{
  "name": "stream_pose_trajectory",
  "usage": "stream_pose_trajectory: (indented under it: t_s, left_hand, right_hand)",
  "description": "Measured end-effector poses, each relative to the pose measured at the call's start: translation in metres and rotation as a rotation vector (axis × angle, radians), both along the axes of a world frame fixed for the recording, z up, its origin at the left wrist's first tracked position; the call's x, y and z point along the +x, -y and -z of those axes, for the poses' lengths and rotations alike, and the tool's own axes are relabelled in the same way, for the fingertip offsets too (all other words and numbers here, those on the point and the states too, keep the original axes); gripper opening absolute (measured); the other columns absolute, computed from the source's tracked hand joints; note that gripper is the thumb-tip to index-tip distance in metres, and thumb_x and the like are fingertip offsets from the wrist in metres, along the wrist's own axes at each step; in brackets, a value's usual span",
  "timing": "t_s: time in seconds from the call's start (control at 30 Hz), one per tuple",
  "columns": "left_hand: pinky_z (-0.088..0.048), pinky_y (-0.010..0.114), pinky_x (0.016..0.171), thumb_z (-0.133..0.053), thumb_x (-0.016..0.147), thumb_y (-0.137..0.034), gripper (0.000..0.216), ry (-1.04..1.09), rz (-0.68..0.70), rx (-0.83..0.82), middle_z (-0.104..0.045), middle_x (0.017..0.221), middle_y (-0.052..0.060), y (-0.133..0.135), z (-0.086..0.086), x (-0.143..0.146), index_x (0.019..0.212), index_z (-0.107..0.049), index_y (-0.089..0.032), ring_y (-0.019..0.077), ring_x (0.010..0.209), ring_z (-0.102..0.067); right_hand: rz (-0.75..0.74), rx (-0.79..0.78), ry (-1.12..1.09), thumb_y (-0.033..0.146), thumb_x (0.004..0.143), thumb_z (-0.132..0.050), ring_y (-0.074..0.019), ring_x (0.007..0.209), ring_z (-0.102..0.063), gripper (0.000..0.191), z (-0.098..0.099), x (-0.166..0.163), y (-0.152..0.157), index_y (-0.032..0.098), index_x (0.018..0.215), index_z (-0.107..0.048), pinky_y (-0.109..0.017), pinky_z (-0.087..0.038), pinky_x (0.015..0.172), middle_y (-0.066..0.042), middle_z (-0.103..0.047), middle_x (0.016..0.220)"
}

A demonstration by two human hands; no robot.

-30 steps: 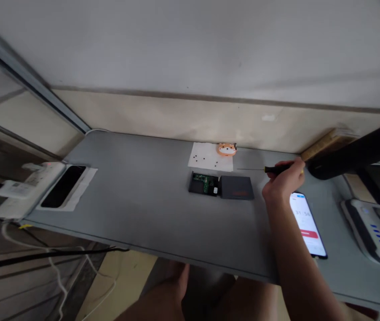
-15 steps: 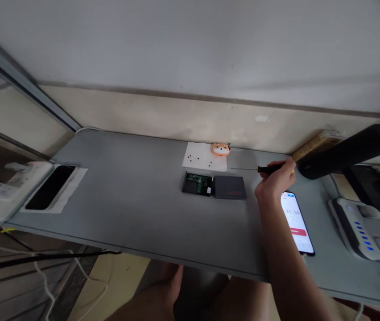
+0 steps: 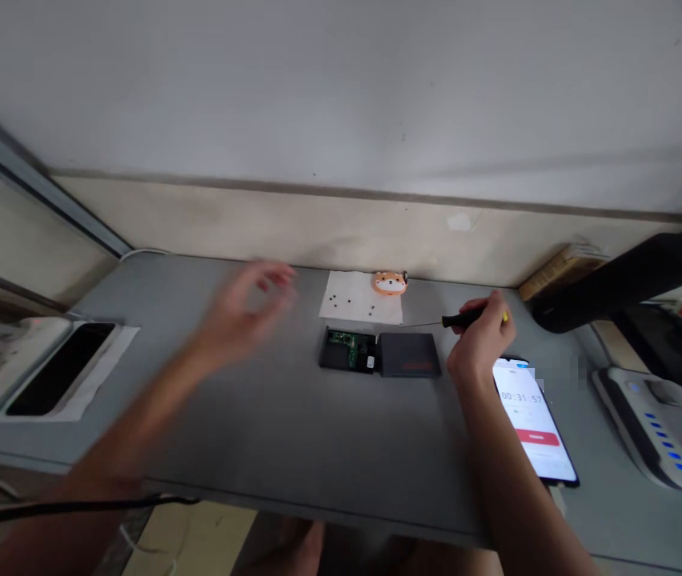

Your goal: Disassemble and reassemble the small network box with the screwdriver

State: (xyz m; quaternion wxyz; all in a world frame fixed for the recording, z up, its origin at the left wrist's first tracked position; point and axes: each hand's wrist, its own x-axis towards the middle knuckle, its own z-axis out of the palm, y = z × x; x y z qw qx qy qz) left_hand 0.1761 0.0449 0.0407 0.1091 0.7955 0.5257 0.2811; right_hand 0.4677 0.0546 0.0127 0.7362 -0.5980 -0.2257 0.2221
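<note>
A: Both hands? 
B: Right hand [image 3: 478, 346] is pinching the screwdriver [image 3: 458, 320]; left hand [image 3: 243, 308] is hovering, fingers spread, blurred.
A: Step? 
B: I am approaching the opened enclosure [image 3: 348, 350] mid-desk; I judge steadying comes next.

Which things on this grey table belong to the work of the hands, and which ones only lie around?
In the work:
- right hand gripping the screwdriver
- left hand, open, blurred
- opened case with green board
- dark cover
- small screws on white paper

Lying about:
- lit phone
- orange animal figure
- dark phone
- power strip
</note>
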Motion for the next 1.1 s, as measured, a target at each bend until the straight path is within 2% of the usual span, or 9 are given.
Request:
stream_pose_trajectory:
  t_s: [0.07,0.13,0.23,0.3,0.4,0.53,0.73,0.9,1.1]
  left_hand:
    - [-0.051,0.051,0.11,-0.059,0.097,-0.054,0.05,-0.017,0.213,-0.072,-0.064,0.138,0.006,0.001,0.019,0.025,0.141,-0.055,-0.029,0.0303,0.127,-0.06]
    - [-0.048,0.051,0.113,-0.068,0.093,-0.055,0.066,-0.113,0.371,-0.117,-0.059,0.146,0.01,0.005,0.043,0.051,0.148,-0.047,-0.025,0.0322,0.136,-0.053]
    - [-0.046,0.049,0.114,-0.067,0.096,-0.052,0.068,-0.153,0.405,-0.087,-0.056,0.149,0.012,0.007,0.071,0.072,0.152,-0.041,-0.023,0.031,0.139,-0.052]
    - [-0.048,0.047,0.112,-0.067,0.098,-0.046,0.064,-0.127,0.394,-0.078,-0.059,0.146,0.011,0.005,0.079,0.071,0.152,-0.041,-0.024,0.0289,0.136,-0.055]
    - [-0.05,0.047,0.109,-0.073,0.094,-0.038,0.065,-0.059,0.372,-0.073,-0.064,0.14,0.009,-0.001,0.078,0.058,0.15,-0.042,-0.028,0.0282,0.131,-0.059]
    - [-0.052,0.046,0.106,-0.081,0.088,-0.033,0.072,0.043,0.353,-0.104,-0.067,0.135,0.007,-0.005,0.064,0.048,0.149,-0.044,-0.031,0.0281,0.128,-0.061]
    - [-0.05,0.043,0.105,-0.075,0.092,-0.05,0.065,0.108,0.414,-0.008,-0.065,0.134,0.009,0.013,0.043,0.048,0.147,-0.046,-0.03,0.0272,0.125,-0.06]
    - [-0.049,0.038,0.101,-0.058,0.101,-0.055,0.052,-0.125,0.706,0.207,-0.071,0.117,0.009,0.034,0.056,0.05,0.141,-0.054,-0.022,0.0233,0.106,-0.066]
    - [-0.05,0.037,0.1,-0.051,0.102,-0.056,0.05,-0.198,0.713,0.258,-0.071,0.118,0.011,0.04,0.073,0.058,0.134,-0.061,-0.019,0.0245,0.112,-0.066]
  right_hand:
    - [-0.01,-0.014,0.003,0.047,0.086,-0.053,-0.0102,0.052,-0.045,0.038,0.0,-0.002,0.0,0.021,0.059,-0.049,-0.021,-0.034,0.043,0.002,-0.05,0.058]
    - [0.002,-0.014,-0.001,0.047,0.085,-0.054,-0.0107,0.053,-0.046,0.037,0.0,-0.003,0.0,0.021,0.06,-0.048,-0.021,-0.033,0.043,0.002,-0.05,0.058]
    - [0.032,-0.008,-0.015,0.048,0.084,-0.055,-0.0108,0.053,-0.045,0.037,-0.001,-0.001,-0.001,0.021,0.059,-0.048,-0.021,-0.032,0.043,0.002,-0.05,0.058]
    - [0.039,-0.003,-0.028,0.048,0.084,-0.054,-0.0105,0.052,-0.045,0.037,-0.002,0.001,-0.002,0.022,0.059,-0.048,-0.021,-0.032,0.043,0.002,-0.05,0.058]
    - [0.043,0.003,-0.065,0.047,0.085,-0.054,-0.0099,0.052,-0.044,0.036,-0.002,0.002,-0.002,0.022,0.06,-0.048,-0.022,-0.032,0.043,0.003,-0.05,0.059]
    - [0.023,-0.002,-0.089,0.047,0.086,-0.055,-0.0097,0.051,-0.045,0.036,0.0,-0.002,-0.002,0.022,0.061,-0.048,-0.022,-0.032,0.043,0.003,-0.05,0.059]
    - [0.013,0.037,-0.052,0.046,0.087,-0.054,-0.0099,0.051,-0.044,0.036,0.0,-0.006,-0.001,0.022,0.06,-0.047,-0.022,-0.029,0.043,0.003,-0.049,0.059]
    - [-0.014,0.068,0.028,0.047,0.089,-0.052,-0.0109,0.054,-0.043,0.039,-0.001,-0.013,0.003,0.022,0.06,-0.048,-0.023,-0.028,0.044,0.003,-0.049,0.06]
    - [0.009,-0.03,0.048,0.048,0.092,-0.049,-0.0119,0.056,-0.042,0.041,0.013,-0.028,0.007,0.022,0.06,-0.047,-0.026,-0.032,0.051,0.004,-0.047,0.059]
